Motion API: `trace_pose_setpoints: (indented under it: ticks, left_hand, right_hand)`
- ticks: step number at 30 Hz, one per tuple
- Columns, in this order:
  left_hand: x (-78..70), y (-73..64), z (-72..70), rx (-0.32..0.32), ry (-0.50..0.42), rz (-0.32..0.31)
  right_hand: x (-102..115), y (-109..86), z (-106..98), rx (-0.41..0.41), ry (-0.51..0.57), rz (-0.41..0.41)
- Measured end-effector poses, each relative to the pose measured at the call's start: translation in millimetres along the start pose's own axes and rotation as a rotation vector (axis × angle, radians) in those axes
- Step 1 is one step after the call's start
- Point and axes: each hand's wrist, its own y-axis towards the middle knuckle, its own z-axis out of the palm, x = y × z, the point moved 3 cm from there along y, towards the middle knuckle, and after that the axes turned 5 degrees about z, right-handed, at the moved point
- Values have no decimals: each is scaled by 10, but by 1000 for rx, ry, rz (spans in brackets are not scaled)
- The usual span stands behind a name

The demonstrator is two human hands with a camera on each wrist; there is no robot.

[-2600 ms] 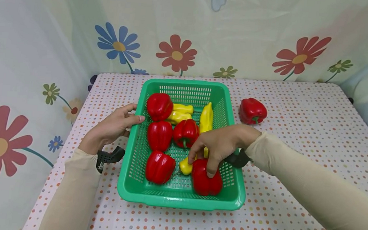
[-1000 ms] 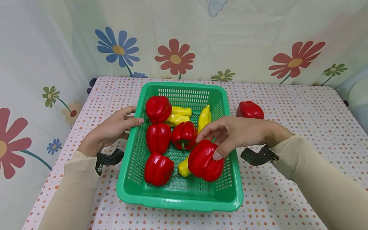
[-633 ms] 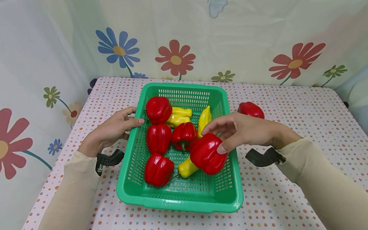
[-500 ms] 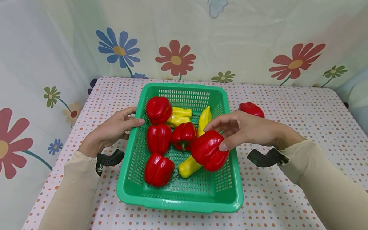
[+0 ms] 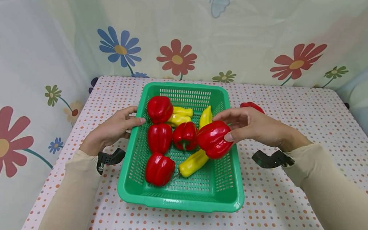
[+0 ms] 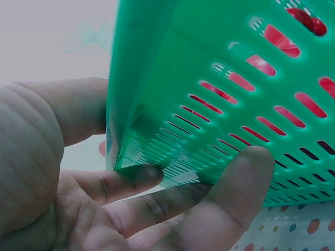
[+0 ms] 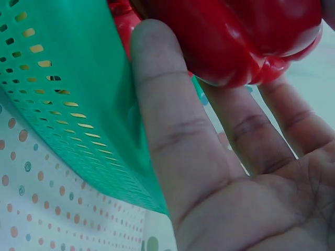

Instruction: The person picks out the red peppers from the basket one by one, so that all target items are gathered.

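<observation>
A green plastic basket (image 5: 179, 203) with slotted walls stands on the table. At its left side my left hand (image 5: 111, 130) grips the rim, thumb over the edge and fingers against the outer wall, as the left wrist view shows. My right hand (image 5: 258, 128) holds a shiny red bell pepper (image 5: 214, 140) between thumb and fingers, raised over the basket's right part. Below it lies a yellow pepper (image 5: 193, 164). Several red bell peppers (image 5: 159, 137) fill the left and middle of the basket. More yellow peppers (image 5: 177, 120) lie toward the back.
Another red bell pepper (image 5: 252, 106) sits on the dotted tablecloth (image 5: 302, 110), right of the basket and partly hidden by my right hand. A flowered curtain (image 5: 243, 36) hangs behind the table and along its left side.
My right hand has lifted the red bell pepper from the basket's front right corner, moving it up and back, which uncovers the yellow pepper. The left hand stays on the rim.
</observation>
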Motion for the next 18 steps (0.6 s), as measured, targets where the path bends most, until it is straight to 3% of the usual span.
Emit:
trace_pose_setpoints:
  ticks: [14,18]
  left_hand:
    - [-7,5,8,1,-8,6]
    - [-1,2,3,4,-7,11]
  right_hand:
    - [-117,-135,-85,-152,51,-25]
    - [-155,-158,-109,-173,92,-66]
